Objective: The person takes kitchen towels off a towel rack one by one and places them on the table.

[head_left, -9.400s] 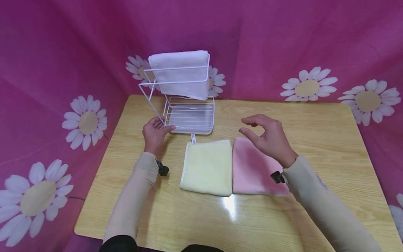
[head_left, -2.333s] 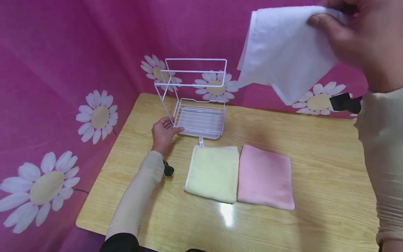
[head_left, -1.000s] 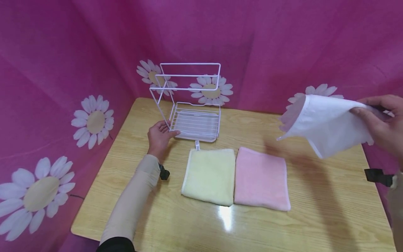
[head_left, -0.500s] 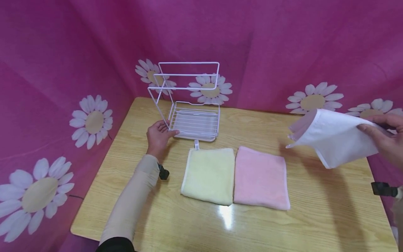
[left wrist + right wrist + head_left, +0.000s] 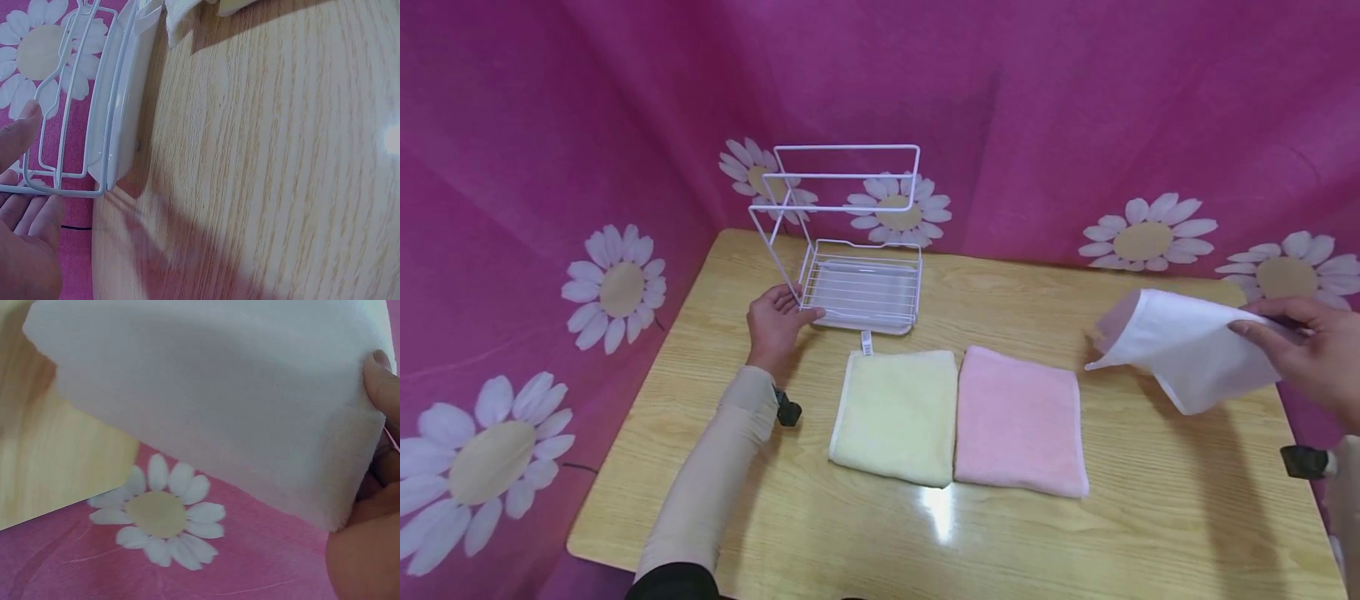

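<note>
Right hand [image 5: 1311, 350] is pinching the folded white towel [image 5: 1180, 346] by its right edge; grip is nearly closed, thumb on top, fingers under. Towel is hanging in the air over the right end of the table [image 5: 1150, 517], well apart from the rack [image 5: 850, 242] and just right of the pink towel [image 5: 1018, 421]. Left hand [image 5: 775, 321] is resting against the rack's front-left corner, thumb [image 5: 19, 134] on the wire, fingers loose, not wrapped round anything.

Risks as I'm reading it:
- Edge-only pinch: the free side is drooping, so the fold is likely opening up and the towel is landing skewed or bunched.
- Towel is sitting close to the table's right edge; a loose release there is probably sending a corner over the side.
- Coming down too far left is putting it on the pink towel, overlapping instead of beside.
- Left hand is only resting on the rack; a nudge is sliding it toward the yellow towel [image 5: 895, 417], whose tag is already nearly touching the tray.
</note>
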Action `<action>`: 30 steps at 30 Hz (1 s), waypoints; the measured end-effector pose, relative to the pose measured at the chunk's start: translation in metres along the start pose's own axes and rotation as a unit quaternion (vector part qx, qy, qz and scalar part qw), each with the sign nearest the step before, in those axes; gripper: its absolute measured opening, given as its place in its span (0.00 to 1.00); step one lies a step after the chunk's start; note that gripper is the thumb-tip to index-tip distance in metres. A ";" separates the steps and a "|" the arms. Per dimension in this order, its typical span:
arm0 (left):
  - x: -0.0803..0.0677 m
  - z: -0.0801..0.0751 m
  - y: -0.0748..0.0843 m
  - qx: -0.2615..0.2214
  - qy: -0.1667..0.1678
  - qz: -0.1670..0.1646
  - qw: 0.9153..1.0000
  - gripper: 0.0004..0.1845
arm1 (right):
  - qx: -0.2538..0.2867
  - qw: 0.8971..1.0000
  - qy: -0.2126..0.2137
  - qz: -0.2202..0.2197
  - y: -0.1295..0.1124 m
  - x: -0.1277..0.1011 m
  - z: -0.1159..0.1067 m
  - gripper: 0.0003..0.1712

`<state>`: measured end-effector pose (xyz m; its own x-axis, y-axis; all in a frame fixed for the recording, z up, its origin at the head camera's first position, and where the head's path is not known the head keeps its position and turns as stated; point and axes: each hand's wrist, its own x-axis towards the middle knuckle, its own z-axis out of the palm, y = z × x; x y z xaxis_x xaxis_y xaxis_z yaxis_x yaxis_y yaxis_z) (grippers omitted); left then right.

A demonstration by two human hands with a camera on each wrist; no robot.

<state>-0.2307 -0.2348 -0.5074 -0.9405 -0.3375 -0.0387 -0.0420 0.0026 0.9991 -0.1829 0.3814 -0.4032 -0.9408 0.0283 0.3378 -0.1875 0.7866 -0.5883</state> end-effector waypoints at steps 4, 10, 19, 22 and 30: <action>0.000 0.000 0.001 -0.001 0.000 -0.004 1.000 0.30 | -0.018 1.000 -0.016 -0.010 0.006 -0.003 0.003 0.11; -0.001 0.000 0.001 -0.003 0.002 -0.003 1.000 0.29 | -0.069 0.996 -0.051 -0.005 0.011 -0.005 0.005 0.10; 0.000 0.001 -0.001 0.009 0.002 0.011 1.000 0.29 | -0.074 0.995 -0.069 0.004 0.014 -0.012 0.006 0.10; 0.000 0.001 -0.002 0.007 0.002 0.013 1.000 0.29 | -0.072 0.996 -0.060 -0.006 0.012 -0.016 0.005 0.09; -0.002 0.001 0.001 0.013 0.001 0.006 1.000 0.30 | -0.071 0.995 -0.051 -0.050 0.010 -0.033 0.006 0.11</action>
<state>-0.2292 -0.2332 -0.5061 -0.9405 -0.3389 -0.0257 -0.0387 0.0316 0.9988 -0.1553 0.3849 -0.4248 -0.9446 -0.1118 0.3085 -0.2466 0.8619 -0.4430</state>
